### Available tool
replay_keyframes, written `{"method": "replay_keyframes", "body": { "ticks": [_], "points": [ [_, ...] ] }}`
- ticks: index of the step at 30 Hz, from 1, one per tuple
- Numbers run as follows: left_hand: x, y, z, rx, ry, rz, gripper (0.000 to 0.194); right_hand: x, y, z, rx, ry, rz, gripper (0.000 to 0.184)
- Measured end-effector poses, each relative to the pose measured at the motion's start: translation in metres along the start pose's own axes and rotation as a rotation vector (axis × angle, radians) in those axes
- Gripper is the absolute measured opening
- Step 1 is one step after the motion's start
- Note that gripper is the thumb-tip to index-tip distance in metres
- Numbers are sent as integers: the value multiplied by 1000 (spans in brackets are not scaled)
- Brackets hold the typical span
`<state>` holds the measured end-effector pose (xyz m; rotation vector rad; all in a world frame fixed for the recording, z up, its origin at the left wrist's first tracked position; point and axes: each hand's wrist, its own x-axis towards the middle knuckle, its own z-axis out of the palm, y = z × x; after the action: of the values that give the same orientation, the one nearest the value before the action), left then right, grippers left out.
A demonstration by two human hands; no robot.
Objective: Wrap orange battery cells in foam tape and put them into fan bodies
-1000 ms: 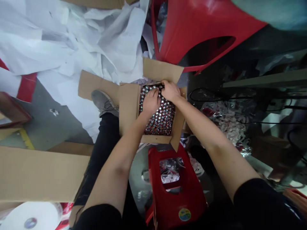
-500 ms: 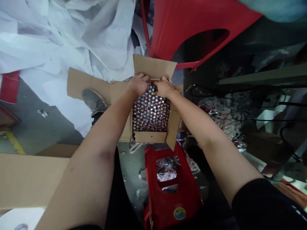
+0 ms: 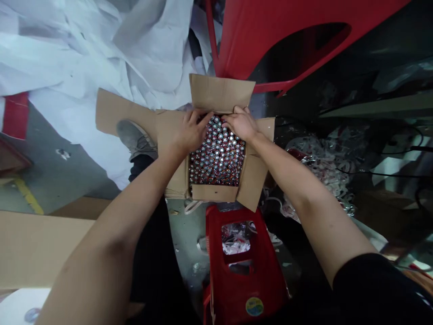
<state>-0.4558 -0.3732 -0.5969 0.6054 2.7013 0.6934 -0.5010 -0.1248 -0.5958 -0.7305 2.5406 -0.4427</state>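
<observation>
White paper (image 3: pixel 84 67) is strewn around; beyond the nearer red stool (image 3: pixel 243 280), the cardboard box (image 3: pixel 216 192) is packed with shiny-ended pieces (image 3: pixel 218 158), flaps (image 3: pixel 221 92) unclosed. Left hand (image 3: pixel 192 131) and right hand (image 3: pixel 241 123) are half-curled at its far edge, any hold unclear.

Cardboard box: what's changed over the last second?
Left hand went from on top of the packed items to the far left corner of the cardboard box; can't tell if it grips. Right flap appears splayed wider. Same: right hand near the far right corner, box open, red stool on the near side.
</observation>
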Motion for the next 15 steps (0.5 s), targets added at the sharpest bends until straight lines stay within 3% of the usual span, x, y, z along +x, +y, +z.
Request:
{"method": "replay_keyframes", "body": {
  "ticks": [3,7,12,15],
  "points": [
    [-50,33,-5,-133,42,-51,47,-9,1,7,9,69,-60,49],
    [-102,84,-7,-494,21,-182,43,-23,-2,5,37,112,-144,47],
    [-129,138,-13,-977,-6,-466,40,-55,-17,-22,67,312,-191,42],
    [-138,162,-31,-1390,197,-761,55,-90,-51,-39,181,429,-346,33]
  ]
}}
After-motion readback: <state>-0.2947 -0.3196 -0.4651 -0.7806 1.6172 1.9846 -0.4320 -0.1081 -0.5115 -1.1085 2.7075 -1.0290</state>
